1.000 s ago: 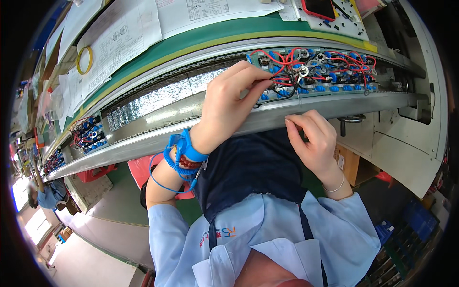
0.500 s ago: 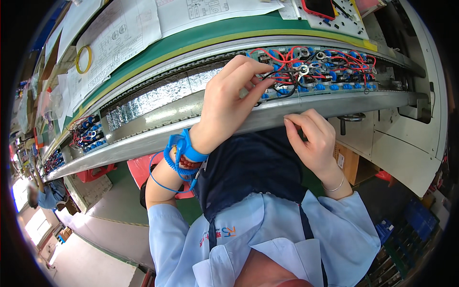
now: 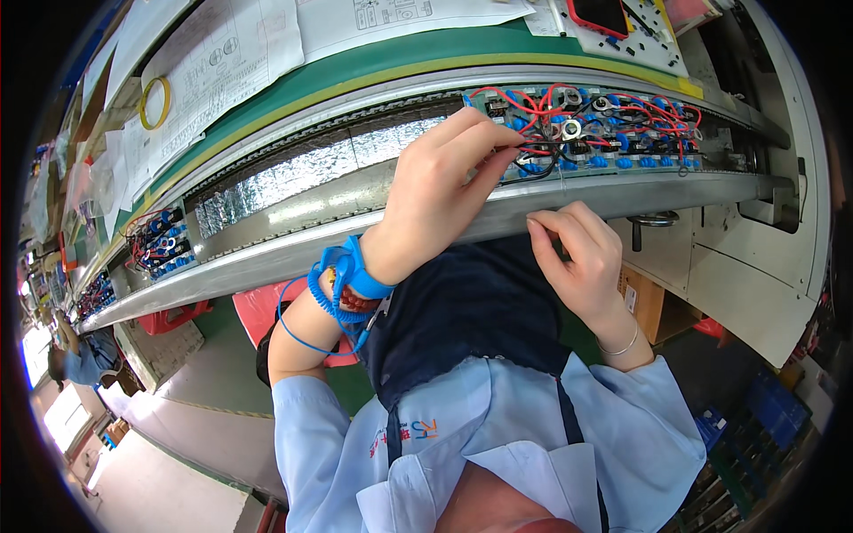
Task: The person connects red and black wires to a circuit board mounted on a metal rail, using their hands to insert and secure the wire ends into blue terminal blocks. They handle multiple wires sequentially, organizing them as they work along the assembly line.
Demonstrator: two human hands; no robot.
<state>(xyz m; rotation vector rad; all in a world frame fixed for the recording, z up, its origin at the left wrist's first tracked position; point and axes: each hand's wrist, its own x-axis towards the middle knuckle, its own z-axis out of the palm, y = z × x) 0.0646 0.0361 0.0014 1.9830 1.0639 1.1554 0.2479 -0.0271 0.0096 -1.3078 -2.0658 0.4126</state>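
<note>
A blue circuit board with red and black wires and ring terminals lies on a silver-lined conveyor. My left hand, with a blue coiled wrist strap, reaches onto the board's left end, its fingertips pinching a black wire. My right hand rests below, against the conveyor's metal front rail, fingers curled with nothing seen in them.
Another wired board sits farther left on the conveyor. Paper sheets and a yellow tape ring lie on the green bench behind. A red stool and a cardboard box stand below.
My left hand's fingers have closed tighter on the wires at the board's left end. My right hand stays at the rail.
</note>
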